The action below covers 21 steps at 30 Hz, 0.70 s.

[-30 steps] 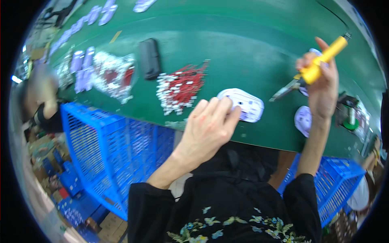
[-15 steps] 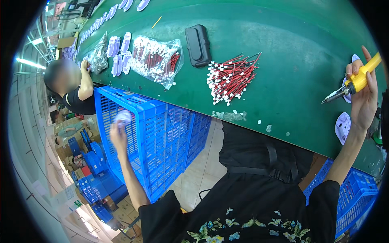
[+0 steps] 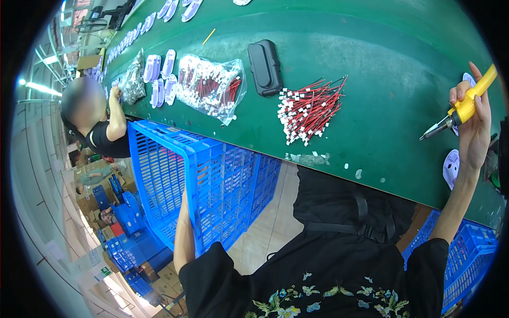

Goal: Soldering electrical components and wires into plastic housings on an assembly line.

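Observation:
My right hand (image 3: 473,124) is closed around the yellow handle of a soldering iron (image 3: 466,107), at the right of the green bench (image 3: 387,100). The iron's metal tip points left and slightly down, over the bench. Beside that wrist lies a pale purple plastic shell (image 3: 451,168); other shells are partly covered by the hand. My left forearm (image 3: 184,233) reaches into a blue slatted crate (image 3: 192,180). The crate's side wall hides that hand, so what it holds does not show.
Red wires with white connectors (image 3: 313,108) lie in a pile mid-bench. Nearby are a black case (image 3: 265,68) and a clear bag of wires (image 3: 211,87). More purple shells (image 3: 157,82) stand at the left. A co-worker (image 3: 103,124) sits beyond the crate. Another blue crate (image 3: 466,254) stands lower right.
My left hand, which held a pale purple shell at the crate's opening, has gone down inside the crate out of sight. My right hand keeps its hold on the soldering iron.

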### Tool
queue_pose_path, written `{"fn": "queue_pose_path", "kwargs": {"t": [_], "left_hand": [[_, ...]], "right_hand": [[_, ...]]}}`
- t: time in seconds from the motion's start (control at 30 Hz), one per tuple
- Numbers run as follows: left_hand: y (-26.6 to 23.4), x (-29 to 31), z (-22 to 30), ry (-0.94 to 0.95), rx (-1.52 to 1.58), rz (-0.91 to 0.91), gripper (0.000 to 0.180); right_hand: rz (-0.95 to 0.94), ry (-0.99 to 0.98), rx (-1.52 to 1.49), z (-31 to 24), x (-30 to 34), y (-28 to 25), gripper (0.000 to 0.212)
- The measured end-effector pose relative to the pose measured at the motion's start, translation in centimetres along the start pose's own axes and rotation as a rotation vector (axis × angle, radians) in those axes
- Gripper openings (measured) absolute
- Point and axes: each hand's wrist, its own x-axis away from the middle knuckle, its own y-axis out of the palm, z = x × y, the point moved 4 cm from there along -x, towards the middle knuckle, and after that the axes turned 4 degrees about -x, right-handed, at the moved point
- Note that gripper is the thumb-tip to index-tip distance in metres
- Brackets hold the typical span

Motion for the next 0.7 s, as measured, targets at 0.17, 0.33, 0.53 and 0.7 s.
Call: {"fn": "queue_pose_path", "kwargs": {"t": [0.17, 0.33, 0.53, 0.7], "left_hand": [[-8.5, 0.2, 3.6, 0.052, -0.313, 0.763, 0.019], [-16.6, -1.9, 9.7, 0.053, 0.016, 1.037, 0.018], [-16.4, -11.8, 19.2, 0.319, -0.339, 0.668, 0.035], [-14.8, -16.3, 21.4, 0.387, -0.638, 0.647, 0.03]], "right_hand": [[-0.002, 0.008, 0.007, 0.1, -0.1, 0.3, 0.067], [0.021, 0.015, 0.038, 0.1, 0.1, 0.7, 0.071], [0.025, 0.035, -0.032, -0.6, 0.3, 1.5, 0.068], [0.009, 0.038, -0.139, -0.6, 0.3, 2.2, 0.065]]}}
